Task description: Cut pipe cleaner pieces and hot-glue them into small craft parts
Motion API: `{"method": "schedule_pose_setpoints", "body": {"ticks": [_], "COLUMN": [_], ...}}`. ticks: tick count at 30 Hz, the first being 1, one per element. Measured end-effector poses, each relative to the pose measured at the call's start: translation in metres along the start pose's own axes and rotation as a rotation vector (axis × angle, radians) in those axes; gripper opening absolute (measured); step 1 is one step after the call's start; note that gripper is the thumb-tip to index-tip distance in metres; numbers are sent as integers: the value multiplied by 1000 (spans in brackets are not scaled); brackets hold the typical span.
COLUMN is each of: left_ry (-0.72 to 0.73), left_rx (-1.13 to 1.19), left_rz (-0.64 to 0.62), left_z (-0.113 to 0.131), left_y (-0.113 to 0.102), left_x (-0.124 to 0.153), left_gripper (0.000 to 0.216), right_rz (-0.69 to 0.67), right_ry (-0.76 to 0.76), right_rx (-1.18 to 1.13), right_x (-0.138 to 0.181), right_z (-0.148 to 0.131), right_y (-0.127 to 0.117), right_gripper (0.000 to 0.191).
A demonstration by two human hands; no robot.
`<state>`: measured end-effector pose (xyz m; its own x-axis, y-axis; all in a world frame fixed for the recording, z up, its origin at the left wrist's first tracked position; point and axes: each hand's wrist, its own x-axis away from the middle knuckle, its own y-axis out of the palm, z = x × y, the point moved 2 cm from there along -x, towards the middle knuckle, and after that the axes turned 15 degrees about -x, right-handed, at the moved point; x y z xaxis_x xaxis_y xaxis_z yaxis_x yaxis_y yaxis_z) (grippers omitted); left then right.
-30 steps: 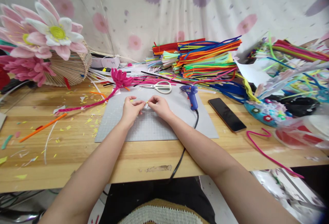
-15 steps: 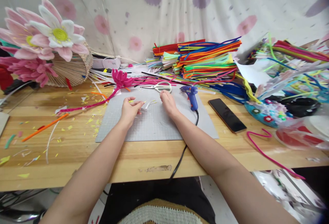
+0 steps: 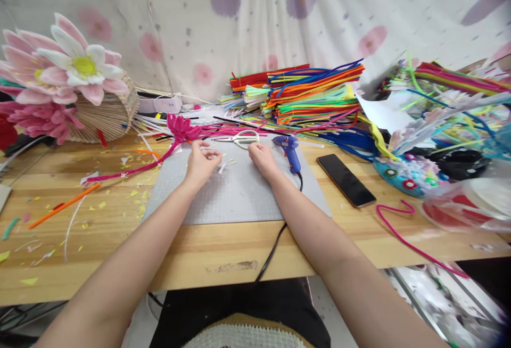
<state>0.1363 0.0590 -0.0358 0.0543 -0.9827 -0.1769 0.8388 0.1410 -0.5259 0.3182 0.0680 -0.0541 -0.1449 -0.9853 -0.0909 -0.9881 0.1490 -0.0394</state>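
Over the left half of the grey cutting mat (image 3: 239,204), my left hand (image 3: 199,166) has thumb and fingertips drawn together in a pinch. What sits between them is too small to make out. Right beside those fingertips are thin white bits with yellow tips (image 3: 225,166). My right hand (image 3: 262,158) is curled closed near the mat's far side, its fingertips hiding whatever they may hold. Just behind it lie scissors with pale handles (image 3: 248,137), and to its right a blue glue gun (image 3: 288,151) rests on the mat.
A magenta pipe-cleaner flower (image 3: 179,129) lies left of the mat, near an orange stick (image 3: 66,205) and yellow scraps. Bundled pipe cleaners (image 3: 315,92) are piled behind. A black phone (image 3: 345,180) lies right; the glue gun's cord (image 3: 271,255) runs over the front edge.
The whole view has shifted slightly, so the scene sits further left. My left hand has moved a little to the right over the mat; my right hand stays closed beside the scissors.
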Motion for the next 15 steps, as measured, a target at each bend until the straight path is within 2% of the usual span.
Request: {"method": "schedule_pose_setpoints", "body": {"ticks": [4,8,13,15], "left_ry": [110,143,128,30], "left_rx": [-221,-416,-388,-270], "left_rz": [-66,-164,-207,-168], "left_z": [9,7,4,2], "left_y": [10,16,15,13], "left_x": [-16,-24,-22,-21], "left_gripper": [40,37,34,32], "right_rz": [4,-14,-30,-26], "right_ry": [16,27,17,6], "right_rx": [-1,1,-9,-17], "right_x": [1,1,3,4], "right_z": [-1,-1,-3,-4], "right_y": [0,0,3,4], "right_gripper": [22,23,26,26]}}
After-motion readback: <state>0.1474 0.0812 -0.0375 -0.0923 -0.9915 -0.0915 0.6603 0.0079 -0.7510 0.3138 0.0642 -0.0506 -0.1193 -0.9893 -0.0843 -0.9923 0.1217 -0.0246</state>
